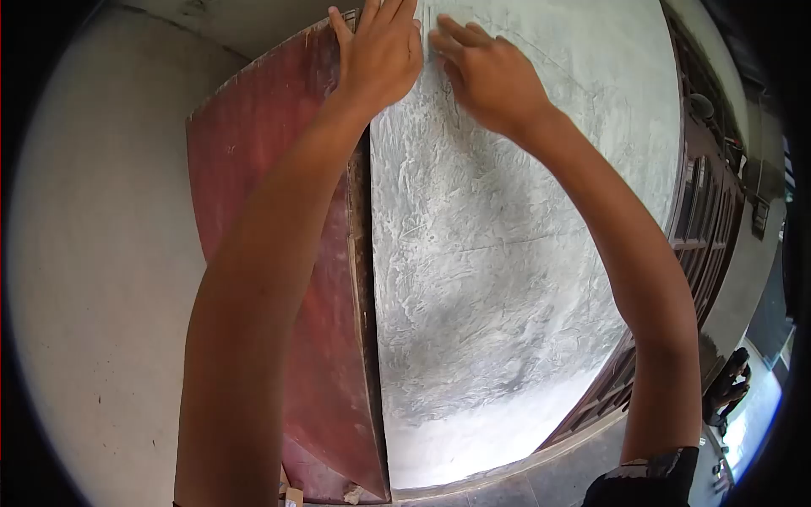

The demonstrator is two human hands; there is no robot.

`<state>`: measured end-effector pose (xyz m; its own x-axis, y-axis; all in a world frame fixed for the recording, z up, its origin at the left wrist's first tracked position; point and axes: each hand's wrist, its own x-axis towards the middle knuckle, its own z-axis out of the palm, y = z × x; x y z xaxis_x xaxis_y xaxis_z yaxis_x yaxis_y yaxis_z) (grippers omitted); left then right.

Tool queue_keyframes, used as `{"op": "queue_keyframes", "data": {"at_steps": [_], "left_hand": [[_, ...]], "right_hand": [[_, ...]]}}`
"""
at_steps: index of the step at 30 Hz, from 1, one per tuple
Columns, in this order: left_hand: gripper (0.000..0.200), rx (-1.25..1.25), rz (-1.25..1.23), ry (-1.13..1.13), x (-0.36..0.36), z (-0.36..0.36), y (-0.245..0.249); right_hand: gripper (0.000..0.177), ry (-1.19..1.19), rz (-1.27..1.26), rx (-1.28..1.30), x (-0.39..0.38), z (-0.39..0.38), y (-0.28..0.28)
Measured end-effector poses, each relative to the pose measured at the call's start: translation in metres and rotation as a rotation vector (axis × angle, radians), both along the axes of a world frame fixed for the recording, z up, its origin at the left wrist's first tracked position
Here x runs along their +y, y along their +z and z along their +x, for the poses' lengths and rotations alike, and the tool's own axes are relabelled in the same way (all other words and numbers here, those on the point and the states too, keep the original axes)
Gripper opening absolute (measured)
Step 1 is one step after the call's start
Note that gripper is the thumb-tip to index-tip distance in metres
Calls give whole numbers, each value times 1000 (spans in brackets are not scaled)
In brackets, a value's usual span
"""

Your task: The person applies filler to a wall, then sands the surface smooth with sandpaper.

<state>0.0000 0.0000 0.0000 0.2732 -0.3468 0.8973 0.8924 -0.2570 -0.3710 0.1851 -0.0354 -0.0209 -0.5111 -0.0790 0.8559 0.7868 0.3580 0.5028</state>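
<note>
My left hand (378, 52) is at the top, with its thumb apart and its fingers reaching up over the seam between a red board and a pale wall. The fingertips run out of the frame. The red board (253, 160) stands upright, with a worn, chipped edge beside a dark gap. My right hand (494, 80) is at the upper part of the whitish-grey wall surface (498, 253), which looks wrinkled and uneven. Its fingers point left towards my left hand, slightly bent and blurred. Nothing can be made out in either hand.
A plain beige wall (101, 253) rises on the left. Dark wooden window frames (705, 203) line the right side. Grey floor (494, 494) shows below. A person (732, 384) is at the far lower right. A small cardboard piece (293, 496) lies beside the board's base.
</note>
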Motion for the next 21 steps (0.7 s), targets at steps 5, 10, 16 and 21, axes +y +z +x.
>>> {"op": "queue_keyframes", "data": {"at_steps": [5, 10, 16, 21], "left_hand": [[49, -11, -12, 23, -6, 1, 3], [49, -5, -24, 17, -7, -1, 1], [49, -11, -35, 26, -7, -1, 2], [49, -27, -76, 35, -7, 0, 1]], "right_hand": [[31, -176, 207, 142, 6, 6, 54], [34, -91, 159, 77, 13, 0, 54], [34, -187, 281, 40, 10, 6, 38], [31, -124, -30, 81, -6, -3, 50]]}}
